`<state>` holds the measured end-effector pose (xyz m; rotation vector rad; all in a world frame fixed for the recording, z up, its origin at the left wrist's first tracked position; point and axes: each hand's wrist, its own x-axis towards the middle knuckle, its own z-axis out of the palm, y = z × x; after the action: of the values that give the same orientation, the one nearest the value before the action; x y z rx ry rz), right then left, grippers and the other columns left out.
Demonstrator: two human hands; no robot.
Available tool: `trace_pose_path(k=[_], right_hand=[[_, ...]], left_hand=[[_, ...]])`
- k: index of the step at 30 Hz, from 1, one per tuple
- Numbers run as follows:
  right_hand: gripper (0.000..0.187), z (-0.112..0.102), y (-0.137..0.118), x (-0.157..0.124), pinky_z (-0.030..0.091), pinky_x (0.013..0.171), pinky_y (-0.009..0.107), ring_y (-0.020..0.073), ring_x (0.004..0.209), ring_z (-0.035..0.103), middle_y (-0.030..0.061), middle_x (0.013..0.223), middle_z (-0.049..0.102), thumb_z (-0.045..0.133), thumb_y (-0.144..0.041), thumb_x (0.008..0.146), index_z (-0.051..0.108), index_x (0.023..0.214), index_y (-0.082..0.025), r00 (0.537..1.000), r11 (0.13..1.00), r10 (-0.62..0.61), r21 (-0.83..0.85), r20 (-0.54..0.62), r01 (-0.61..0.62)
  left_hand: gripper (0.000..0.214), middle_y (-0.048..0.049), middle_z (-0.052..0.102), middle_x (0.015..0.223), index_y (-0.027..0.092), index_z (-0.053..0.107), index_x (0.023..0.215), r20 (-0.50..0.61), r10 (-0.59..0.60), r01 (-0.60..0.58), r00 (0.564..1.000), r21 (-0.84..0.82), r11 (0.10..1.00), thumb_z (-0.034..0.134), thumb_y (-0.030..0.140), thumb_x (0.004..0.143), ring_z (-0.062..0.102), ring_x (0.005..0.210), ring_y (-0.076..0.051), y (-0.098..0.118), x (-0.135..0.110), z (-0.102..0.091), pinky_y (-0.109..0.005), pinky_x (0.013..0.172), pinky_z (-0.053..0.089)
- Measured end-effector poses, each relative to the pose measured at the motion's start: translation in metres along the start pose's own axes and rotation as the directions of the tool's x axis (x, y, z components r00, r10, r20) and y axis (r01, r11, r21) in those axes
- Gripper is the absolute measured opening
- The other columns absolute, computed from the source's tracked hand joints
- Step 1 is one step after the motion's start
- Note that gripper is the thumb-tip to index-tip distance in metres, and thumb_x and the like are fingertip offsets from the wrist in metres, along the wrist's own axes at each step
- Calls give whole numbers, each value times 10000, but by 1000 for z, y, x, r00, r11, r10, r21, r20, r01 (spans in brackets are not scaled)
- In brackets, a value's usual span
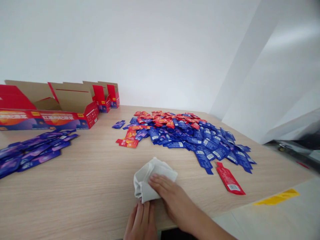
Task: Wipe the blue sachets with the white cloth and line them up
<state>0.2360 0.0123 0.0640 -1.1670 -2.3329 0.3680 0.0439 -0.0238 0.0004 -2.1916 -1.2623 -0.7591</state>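
Observation:
A folded, slightly crumpled light grey cloth (151, 173) lies on the table in front of me. My right hand (172, 200) rests over its right side, with the fingers stretched out flat and close together on the fabric; the thumb is hidden. At the near edge, the fingertips of my left hand (142, 221) are bent and closed on a corner of the cloth. A single red sachet (230, 180) lies to the right of my right hand, apart from it. Beyond the cloth spreads a heap of blue sachets (175, 133), with red sachets (160, 118) mainly toward its back.
Open red and blue cartons (47, 118) stand at the back left, with smaller upright boxes (113, 96) beside them. In front of the cartons lies a stack of blue-purple sachets (37, 150). Yellow tape (277, 197) marks the floor beyond the table's right edge. A white wall rises behind.

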Motion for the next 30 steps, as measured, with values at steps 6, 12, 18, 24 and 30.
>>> trace_pose_path(k=[6, 12, 18, 24, 30], right_hand=[[631, -25, 52, 10, 400, 1209, 562, 263, 1425, 528, 152, 1509, 582, 351, -3, 922, 541, 1504, -153, 945, 963, 247, -55, -213, -264], [724, -2, -5, -6, 340, 1264, 396, 158, 1508, 401, 18, 1634, 441, 424, -10, 935, 381, 1606, -277, 999, 999, -36, 21, 10, 36], [679, -20, 58, 6, 397, 1220, 541, 242, 1433, 518, 137, 1512, 583, 353, 34, 885, 541, 1504, -170, 961, 969, 205, -104, -184, -226], [727, -11, 3, 1, 344, 1261, 409, 174, 1505, 407, 47, 1624, 453, 432, -5, 901, 411, 1592, -231, 1000, 1000, -9, -14, 10, 9], [645, -30, 51, 9, 367, 1226, 567, 266, 1448, 498, 162, 1530, 554, 352, 18, 890, 558, 1484, -127, 970, 971, 216, -77, -115, -226]], left_hand=[[450, -58, 721, 1300, 157, 684, 1274, -4, 4, -4, 1000, 7, 1000, 501, 192, 863, 649, 1152, -177, 1, -3, 3, -303, 967, 515], [325, -35, 772, 1106, 207, 758, 1069, -11, -4, 4, 1000, 11, 1000, 530, 169, 840, 658, 1078, -194, 3, -6, 7, -324, 957, 517], [445, -56, 726, 1286, 159, 686, 1266, -9, -7, 7, 1000, 4, 1000, 509, 187, 859, 644, 1146, -171, 1, -2, 4, -294, 964, 509], [345, -19, 780, 1100, 216, 765, 1051, -25, -7, 8, 1000, 14, 1000, 521, 133, 821, 679, 1063, -186, 4, -6, 11, -312, 949, 529], [401, -50, 748, 1234, 170, 707, 1223, -11, -1, 1, 1000, 22, 1000, 505, 179, 876, 670, 1108, -172, 1, 0, 5, -293, 923, 532]])
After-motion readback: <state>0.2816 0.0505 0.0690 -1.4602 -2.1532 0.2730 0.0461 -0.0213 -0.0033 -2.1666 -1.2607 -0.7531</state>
